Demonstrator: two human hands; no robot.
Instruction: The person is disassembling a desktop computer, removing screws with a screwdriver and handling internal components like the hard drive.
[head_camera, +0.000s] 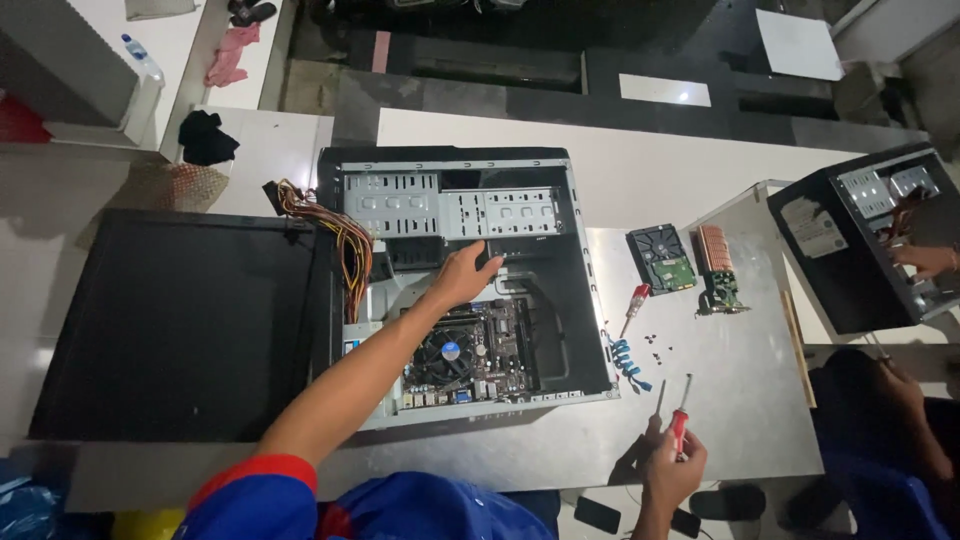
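Observation:
An open desktop computer case (590, 310) lies on its side on the white table, showing a motherboard (500, 345) with a round cooler fan (448, 352). My left hand (462, 275) reaches inside the case, fingers curled against a dark part just below the metal drive bays (450, 210). My right hand (672, 470) rests near the table's front edge, closed around a red-handled screwdriver (681, 415) that points away from me. A bundle of coloured power cables (340, 235) hangs out at the case's left side.
The black side panel (180, 320) lies left of the case. To the right sit a hard drive (662, 258), an expansion card (718, 270), a second red screwdriver (634, 305), a blue cable (626, 358) and several loose screws (655, 345). Another person's hand (925, 258) works in a second case (860, 240).

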